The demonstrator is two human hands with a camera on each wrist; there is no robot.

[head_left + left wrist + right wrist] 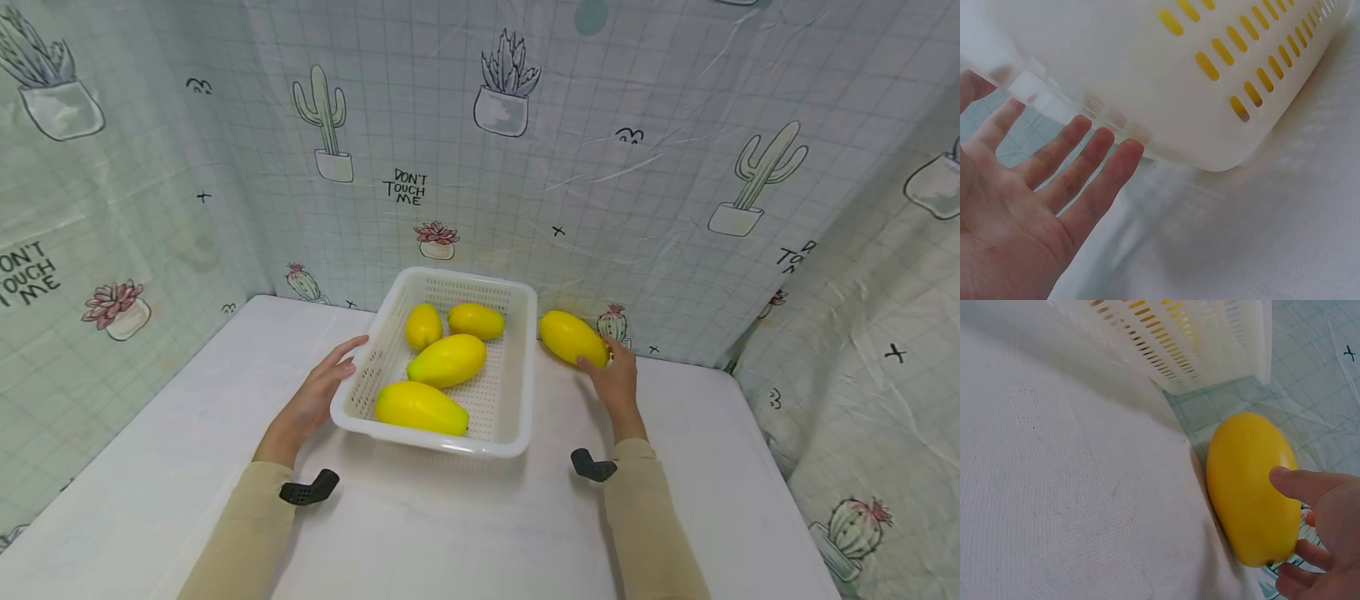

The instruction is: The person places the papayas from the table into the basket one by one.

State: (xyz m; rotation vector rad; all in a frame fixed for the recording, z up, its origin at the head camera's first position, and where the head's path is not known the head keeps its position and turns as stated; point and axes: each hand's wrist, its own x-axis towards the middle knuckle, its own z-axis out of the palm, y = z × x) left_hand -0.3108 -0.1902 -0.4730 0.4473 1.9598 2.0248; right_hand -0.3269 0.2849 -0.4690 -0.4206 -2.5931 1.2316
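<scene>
A white perforated plastic basket (523, 375) holds several yellow papayas (447, 360). My left hand (318, 396) is at its left side; the left wrist view shows the fingers spread and nearly straight, fingertips (1127, 153) right at the basket wall. One more papaya (572, 337) lies outside, by the basket's right side at the back edge of the table. My right hand (617, 379) holds this papaya by its right end. In the right wrist view the thumb (1297, 482) lies on its skin and the other fingers bend around the stem end, partly hidden.
The white-covered table (450, 525) ends at the back against a hanging sheet (562, 183) printed with cacti. Similar sheeting stands along the left and right sides. A black wrist device (309, 487) sits on the left sleeve, and another black device (592, 465) on the right.
</scene>
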